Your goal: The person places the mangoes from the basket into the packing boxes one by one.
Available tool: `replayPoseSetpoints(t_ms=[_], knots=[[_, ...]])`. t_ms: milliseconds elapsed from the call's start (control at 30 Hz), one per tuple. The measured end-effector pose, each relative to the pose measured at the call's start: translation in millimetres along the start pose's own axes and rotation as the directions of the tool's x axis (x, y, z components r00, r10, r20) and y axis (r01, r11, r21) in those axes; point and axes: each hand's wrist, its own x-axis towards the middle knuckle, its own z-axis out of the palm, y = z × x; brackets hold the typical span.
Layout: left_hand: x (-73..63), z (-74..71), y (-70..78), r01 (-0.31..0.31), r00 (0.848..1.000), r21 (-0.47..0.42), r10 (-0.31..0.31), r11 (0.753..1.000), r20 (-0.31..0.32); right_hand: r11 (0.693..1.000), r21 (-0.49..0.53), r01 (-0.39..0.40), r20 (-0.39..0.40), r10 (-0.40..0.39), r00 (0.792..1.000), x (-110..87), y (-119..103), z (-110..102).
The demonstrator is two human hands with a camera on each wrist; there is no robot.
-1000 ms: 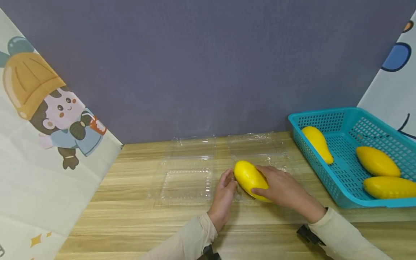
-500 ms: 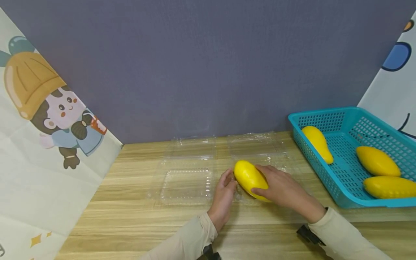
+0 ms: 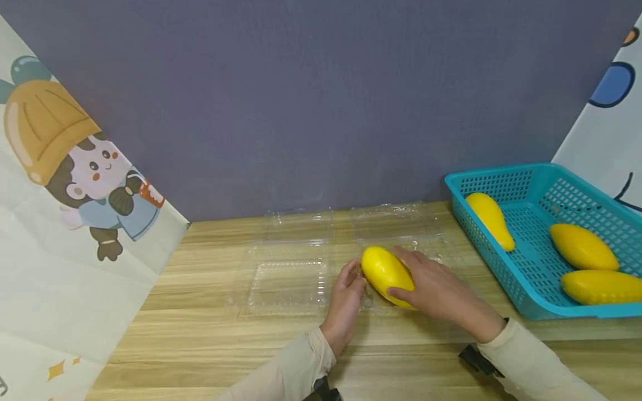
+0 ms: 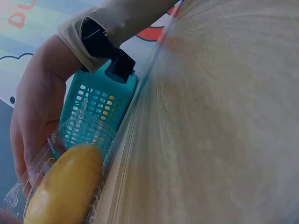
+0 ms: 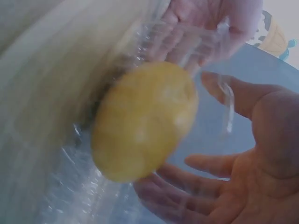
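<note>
A smooth yellow mango (image 3: 383, 273) lies tilted in the base of a clear plastic clamshell box (image 3: 396, 221), whose lid is folded back. My right hand (image 3: 436, 287) is around the mango's right side, and the right wrist view shows that hand (image 5: 275, 154) with fingers spread and a gap between thumb and mango. On the other side, my left hand (image 3: 343, 301) rests against the box's left wall. Through the clear plastic, the left fingers (image 5: 173, 49) look fairly straight. In the left wrist view the mango (image 4: 65, 186) sits inside the box wall.
Left of the hands, a second clear clamshell (image 3: 288, 284) lies unfolded on the wooden table (image 3: 200, 345). A teal perforated basket (image 3: 531, 217) at the right holds several yellow fruits, one of them pear-shaped (image 3: 489, 220). A grey panel (image 3: 321, 100) closes off the back.
The right index finger has lifted a little and the right hand has loosened from the mango. The mango and the left hand have barely moved.
</note>
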Motion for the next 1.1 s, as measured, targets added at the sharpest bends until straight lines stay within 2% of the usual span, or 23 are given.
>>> replayPoseSetpoints(t_ms=[133,467,733,933,1100], knots=[[-0.9,-0.2,-0.3,0.003,1.0,-0.001,-0.003,1.0,-0.001,1.0,-0.026,-0.009,-0.025,0.009,1.0,-2.1,1.8,-10.5],[-1.1,-1.5,-0.6,0.013,1.0,0.004,-0.013,1.0,-0.018,0.996,-0.031,-0.078,-0.015,0.077,0.997,-10.0,14.5,-49.9],[-0.7,-2.0,-1.3,0.011,1.0,0.012,-0.011,1.0,-0.002,0.994,-0.052,-0.1,-0.048,0.097,0.994,-13.7,37.5,-75.4],[-1.9,-2.1,-0.7,0.006,1.0,0.022,-0.006,1.0,0.014,0.987,-0.057,-0.152,-0.063,0.149,0.987,-18.9,55.5,-94.7],[-2.0,-1.9,-0.6,0.009,1.0,0.018,-0.009,1.0,0.016,0.98,-0.092,-0.176,-0.082,0.168,0.982,-23.7,68.5,-102.8]])
